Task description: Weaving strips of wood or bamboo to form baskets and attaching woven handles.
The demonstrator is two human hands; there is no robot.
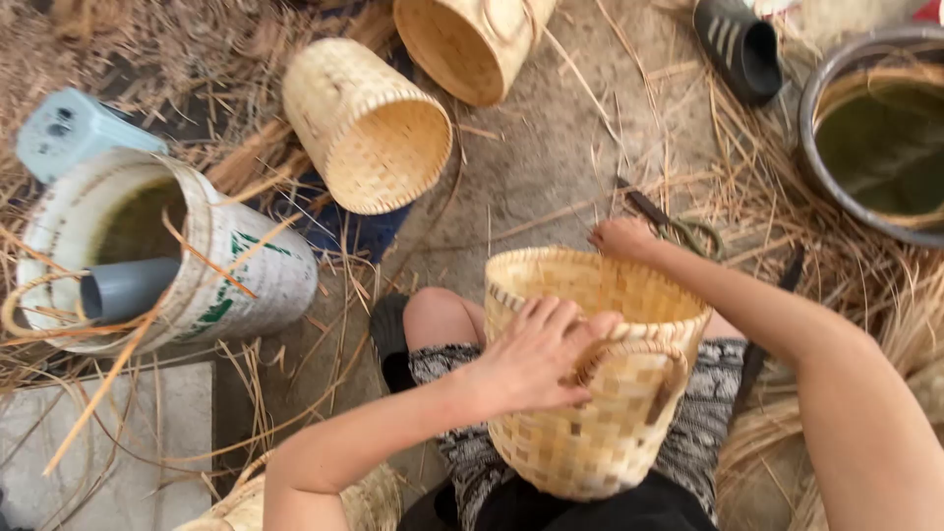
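A woven bamboo basket (590,433) with a looped handle rests on my lap, its mouth facing away from me. My left hand (536,354) grips its near rim beside the handle, fingers curled over the edge. My right hand (621,237) reaches past the far rim, fingers closed near a dark-handled tool (649,208) on the ground; whether it holds anything is unclear.
Two finished woven baskets (369,123) (470,41) lie on their sides ahead. A white bucket (162,256) with a grey pipe lies at left, a metal basin (875,128) of water at right, a dark sandal (739,44) at the top. Bamboo strips litter the ground.
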